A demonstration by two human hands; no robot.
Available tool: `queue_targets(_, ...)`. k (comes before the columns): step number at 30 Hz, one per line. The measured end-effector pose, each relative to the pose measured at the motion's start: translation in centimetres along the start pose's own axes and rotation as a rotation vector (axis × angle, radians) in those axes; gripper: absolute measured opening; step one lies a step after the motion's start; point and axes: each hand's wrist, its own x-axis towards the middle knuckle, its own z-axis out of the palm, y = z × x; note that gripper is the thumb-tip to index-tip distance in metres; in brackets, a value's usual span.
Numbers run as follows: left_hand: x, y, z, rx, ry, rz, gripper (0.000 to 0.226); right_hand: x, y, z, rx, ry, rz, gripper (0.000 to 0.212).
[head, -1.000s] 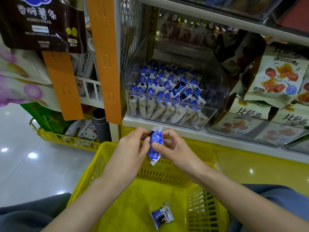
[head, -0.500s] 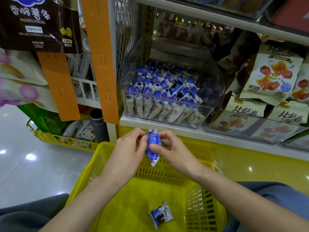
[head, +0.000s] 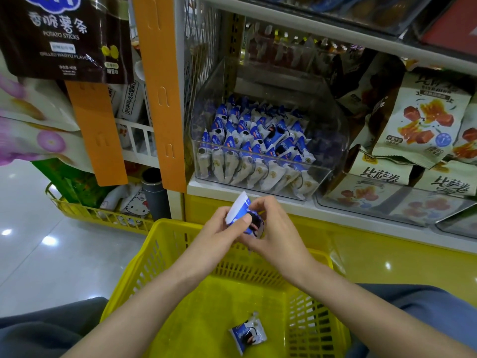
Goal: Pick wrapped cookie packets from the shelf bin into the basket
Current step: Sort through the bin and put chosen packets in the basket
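Observation:
A clear plastic shelf bin (head: 333, 140) holds several blue-and-white wrapped cookie packets (head: 255, 146). Below it, over the far rim of a yellow basket (head: 144, 264), my left hand (head: 219, 236) and my right hand (head: 273, 233) both pinch one blue-and-white cookie packet (head: 241, 209), tilted with its white end up. My fingers hide much of that packet. One more wrapped cookie packet (head: 247, 332) lies flat on the basket floor.
Green-and-white snack bags (head: 418, 120) fill the bin to the right. An orange shelf upright (head: 160, 94) stands left of the cookie bin. A low yellow wire basket (head: 85, 210) with goods sits on the glossy floor at left. My knees flank the basket.
Both hands have turned the held packet from upright to tilted, its white end now pointing up-left. The packet in the basket has not moved.

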Motion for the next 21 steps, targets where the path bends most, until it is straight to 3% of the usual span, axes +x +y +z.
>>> queue_targets(3, 0.2, -0.3, -0.2, 0.006, 0.097, 0.011, 0.017, -0.3, 0.0, 0.1, -0.066, -0.009, -0.114, 0.059)
queue_targets(5, 0.4, -0.1, -0.5, -0.048, 0.13, 0.014, 0.025, -0.1, -0.1, -0.1, 0.04, -0.044, -0.046, 0.058)
queue_targets(9, 0.6, 0.3, -1.0, -0.065, 0.195, 0.061, 0.032, 0.5, 0.1, -0.8, 0.23, -0.105, 0.128, 0.024)
queue_targets(15, 1.0, 1.6, -1.7, 0.005, 0.23, 0.076, 0.025, 0.7, -0.5, -1.3, 0.604, -0.236, 0.244, 0.011)
queue_targets(18, 0.8, 2.2, -1.9, -0.164, 0.1, -0.036, 0.019, 0.6, -0.9, -1.2, 0.749, -0.17, 0.283, 0.01)
queue_targets(21, 0.3, 2.2, -1.5, -0.1, 0.013, -0.056, 0.022, 0.3, -1.4, -0.9, 0.794, -0.082, 0.303, 0.006)
